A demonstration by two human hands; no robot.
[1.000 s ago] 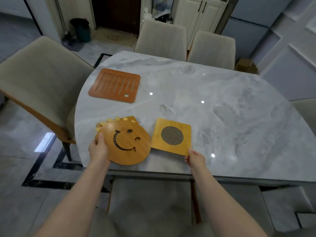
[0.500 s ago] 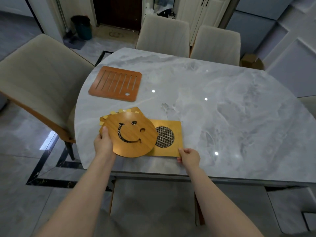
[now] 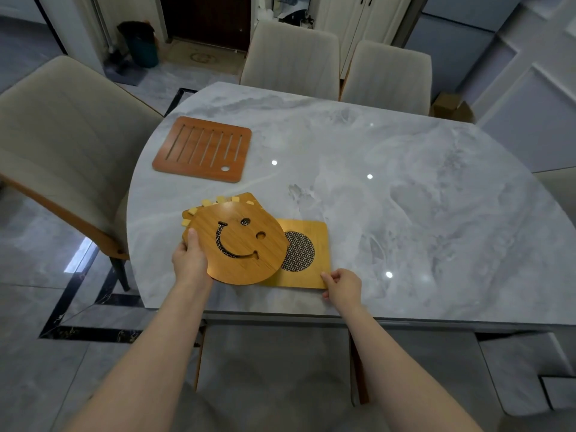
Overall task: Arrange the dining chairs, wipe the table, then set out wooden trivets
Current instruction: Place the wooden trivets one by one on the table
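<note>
Reaching over the near edge of a marble table (image 3: 405,188), left hand (image 3: 190,260) grips a smiley trivet (image 3: 238,244) by its rim, right hand (image 3: 343,286) pinches the near corner of a square trivet (image 3: 307,254) partly overlapped by it, slatted trivet (image 3: 202,149) well beyond.

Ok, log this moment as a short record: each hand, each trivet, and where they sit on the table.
left hand: grips the near-left edge of the smiley trivet
right hand: pinches the near-right corner of the square mesh trivet
smiley trivet: round, overlaps the left part of the square mesh trivet, with another trivet partly hidden beneath it
square mesh trivet: flat on the marble table, near the front edge
slatted trivet: reddish, lies alone at the far left, untouched
chairs: two at the far side, one at the left
</note>
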